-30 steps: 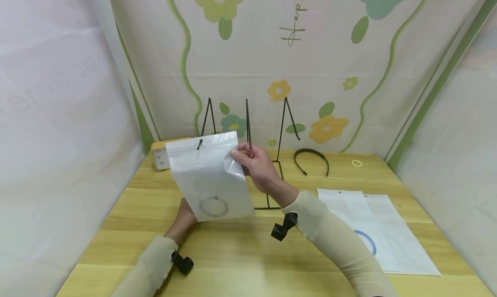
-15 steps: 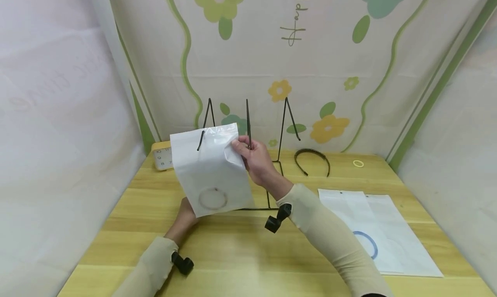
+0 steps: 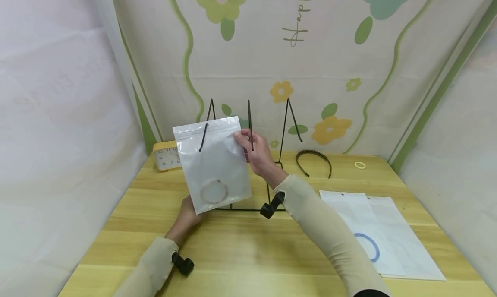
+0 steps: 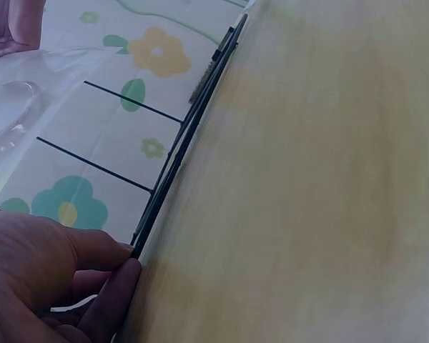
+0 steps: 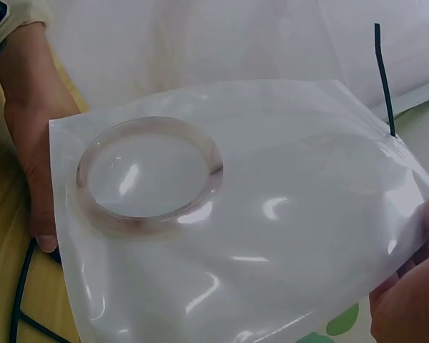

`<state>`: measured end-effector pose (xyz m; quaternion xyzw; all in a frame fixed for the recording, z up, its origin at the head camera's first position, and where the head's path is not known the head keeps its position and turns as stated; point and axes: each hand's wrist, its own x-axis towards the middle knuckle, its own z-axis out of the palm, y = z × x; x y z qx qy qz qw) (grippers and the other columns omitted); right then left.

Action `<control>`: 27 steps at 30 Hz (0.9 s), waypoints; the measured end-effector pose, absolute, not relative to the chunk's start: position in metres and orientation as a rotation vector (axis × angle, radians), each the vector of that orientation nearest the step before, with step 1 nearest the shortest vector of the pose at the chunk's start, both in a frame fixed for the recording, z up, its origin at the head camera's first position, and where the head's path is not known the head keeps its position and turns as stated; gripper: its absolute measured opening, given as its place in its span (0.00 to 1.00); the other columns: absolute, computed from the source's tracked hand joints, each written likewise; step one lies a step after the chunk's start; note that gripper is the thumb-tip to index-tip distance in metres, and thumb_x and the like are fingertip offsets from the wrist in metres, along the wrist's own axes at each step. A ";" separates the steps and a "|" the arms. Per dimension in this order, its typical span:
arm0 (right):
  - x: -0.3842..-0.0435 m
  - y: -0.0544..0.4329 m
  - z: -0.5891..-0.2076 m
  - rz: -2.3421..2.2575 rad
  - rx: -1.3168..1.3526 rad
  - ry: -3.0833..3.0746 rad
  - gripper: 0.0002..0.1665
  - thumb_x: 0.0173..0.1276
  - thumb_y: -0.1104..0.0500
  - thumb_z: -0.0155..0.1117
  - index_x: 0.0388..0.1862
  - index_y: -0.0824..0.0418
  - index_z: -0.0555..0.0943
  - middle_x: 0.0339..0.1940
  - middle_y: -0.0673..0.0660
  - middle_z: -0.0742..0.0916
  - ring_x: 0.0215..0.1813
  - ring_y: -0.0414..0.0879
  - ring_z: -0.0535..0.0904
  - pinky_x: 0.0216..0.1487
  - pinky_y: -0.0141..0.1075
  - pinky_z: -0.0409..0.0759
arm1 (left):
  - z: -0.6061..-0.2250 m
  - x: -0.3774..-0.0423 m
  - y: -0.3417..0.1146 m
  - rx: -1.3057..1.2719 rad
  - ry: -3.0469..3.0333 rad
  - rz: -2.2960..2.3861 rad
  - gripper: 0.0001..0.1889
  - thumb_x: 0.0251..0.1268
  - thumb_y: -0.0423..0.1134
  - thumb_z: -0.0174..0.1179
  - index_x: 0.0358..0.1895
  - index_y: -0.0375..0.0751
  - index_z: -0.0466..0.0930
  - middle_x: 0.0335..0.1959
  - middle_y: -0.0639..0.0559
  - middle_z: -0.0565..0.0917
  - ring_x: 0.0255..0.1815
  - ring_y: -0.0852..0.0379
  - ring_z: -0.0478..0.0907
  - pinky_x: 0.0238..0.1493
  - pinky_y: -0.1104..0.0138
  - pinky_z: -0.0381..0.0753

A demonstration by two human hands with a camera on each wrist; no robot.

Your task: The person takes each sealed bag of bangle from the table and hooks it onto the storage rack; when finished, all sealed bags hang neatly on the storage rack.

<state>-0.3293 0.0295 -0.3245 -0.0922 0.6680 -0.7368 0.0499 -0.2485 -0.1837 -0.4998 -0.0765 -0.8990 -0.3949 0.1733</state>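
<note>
A white zip bag (image 3: pixel 229 167) hangs by its hole on the left prong (image 3: pixel 203 139) of a black wire rack (image 3: pixel 284 128). Through its front shows a pale, brown-flecked bangle (image 5: pixel 150 125) near the bottom. My right hand (image 3: pixel 260 152) pinches the bag's right edge near the top, close beside the rack's middle prong (image 3: pixel 250 124). Lower left, my left hand (image 3: pixel 188 215) is partly covered by the bag in the head view. The left wrist view has the left hand (image 4: pixel 43 271) pinching the rack's base bar (image 4: pixel 175 168) between thumb and fingers.
A yellow-framed clock (image 3: pixel 167 159) stands behind the bag on the left. Right of the rack lie a dark headband (image 3: pixel 313 152) and a small yellow ring (image 3: pixel 360 162). Flat white bags (image 3: pixel 407 241), one with a blue bangle (image 3: pixel 376 247), lie at the front right.
The bag has moved up and back along the left prong, from the prong's tip to farther up it. My right hand has moved with it. The left hand has stayed in place.
</note>
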 end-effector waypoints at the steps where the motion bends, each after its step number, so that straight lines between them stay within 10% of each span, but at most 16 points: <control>1: -0.331 0.029 -0.324 -2.240 -0.281 2.051 0.19 0.69 0.48 0.64 0.53 0.59 0.79 0.44 0.56 0.84 0.39 0.46 0.81 0.37 0.37 0.80 | -0.499 -0.249 -0.183 -0.183 -2.581 -1.129 0.08 0.54 0.33 0.61 0.33 0.31 0.74 0.30 0.38 0.80 0.30 0.48 0.76 0.33 0.54 0.79; 27: -0.359 0.004 -0.322 -2.323 -0.192 2.251 0.15 0.72 0.52 0.61 0.52 0.58 0.80 0.53 0.58 0.85 0.53 0.49 0.82 0.52 0.44 0.78 | -0.494 -0.258 -0.177 -0.027 -2.697 -1.259 0.03 0.54 0.31 0.68 0.32 0.38 0.85 0.27 0.52 0.86 0.30 0.57 0.80 0.36 0.63 0.79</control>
